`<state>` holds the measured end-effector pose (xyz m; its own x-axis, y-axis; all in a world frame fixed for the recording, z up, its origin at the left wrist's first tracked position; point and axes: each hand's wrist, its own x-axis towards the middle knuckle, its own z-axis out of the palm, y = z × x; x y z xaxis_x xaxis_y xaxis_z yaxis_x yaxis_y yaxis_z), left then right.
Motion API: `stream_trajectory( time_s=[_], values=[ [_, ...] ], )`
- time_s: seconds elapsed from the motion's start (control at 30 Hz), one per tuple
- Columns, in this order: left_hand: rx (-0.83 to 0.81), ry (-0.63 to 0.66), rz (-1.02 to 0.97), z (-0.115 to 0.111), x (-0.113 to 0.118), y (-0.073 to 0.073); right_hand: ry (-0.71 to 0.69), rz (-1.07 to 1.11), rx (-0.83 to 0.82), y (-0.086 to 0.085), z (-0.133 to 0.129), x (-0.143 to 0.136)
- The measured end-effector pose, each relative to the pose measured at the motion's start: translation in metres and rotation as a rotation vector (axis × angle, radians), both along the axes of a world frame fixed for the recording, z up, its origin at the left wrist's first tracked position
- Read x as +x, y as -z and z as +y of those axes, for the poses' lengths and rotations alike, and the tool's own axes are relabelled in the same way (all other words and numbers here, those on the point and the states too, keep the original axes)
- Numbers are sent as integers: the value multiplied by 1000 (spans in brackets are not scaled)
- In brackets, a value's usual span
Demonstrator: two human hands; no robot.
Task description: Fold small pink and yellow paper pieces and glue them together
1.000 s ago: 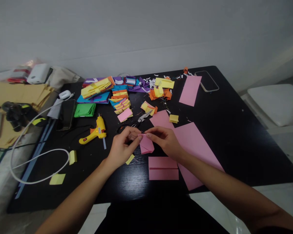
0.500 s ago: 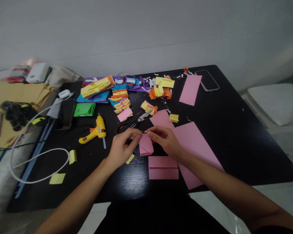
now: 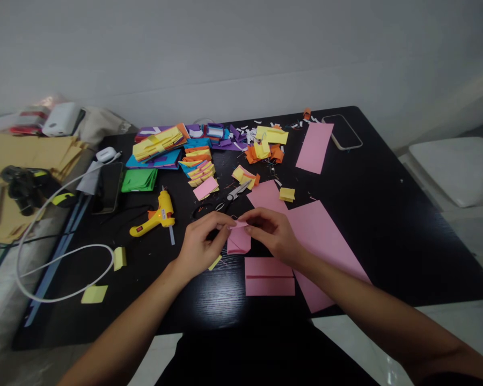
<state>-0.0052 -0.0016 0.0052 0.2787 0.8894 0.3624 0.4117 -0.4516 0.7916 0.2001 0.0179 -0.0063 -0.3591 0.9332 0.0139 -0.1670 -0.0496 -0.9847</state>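
From my end, I have the left hand (image 3: 201,241) and the right hand (image 3: 274,234) both pinching the folded pink paper (image 3: 239,243) at its far edge; its near part shows between them. I judge that uneven pressure could skew the fold, and pulling the two pinches apart could tear the paper. The scissors (image 3: 238,191) lie just beyond the grip, so a forward push might knock them. A creased pink piece (image 3: 269,287) lies just on the near side, and a large pink sheet (image 3: 314,236) runs beneath the right forearm; a dropped wrist could shift either.
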Motion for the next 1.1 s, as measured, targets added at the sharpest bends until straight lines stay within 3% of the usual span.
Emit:
stream_trajectory(
  time_s=[0.3,0.43,0.6,0.93,1.1],
  values=[
    [72,22,-10,-1,1,-1,19,-91,-28,3,2,-3],
    [21,46,-33,-2,1,-2,57,-72,-18,5,-1,-4],
    [-55,-67,-77,-2,4,0,85,-86,53,6,-6,-6],
    [-117,-90,-155,-2,12,-7,188,-406,515,3,-14,-3],
    [-150,-80,-155,-5,14,-6,228,-472,599,1,-16,-2]
  ],
)
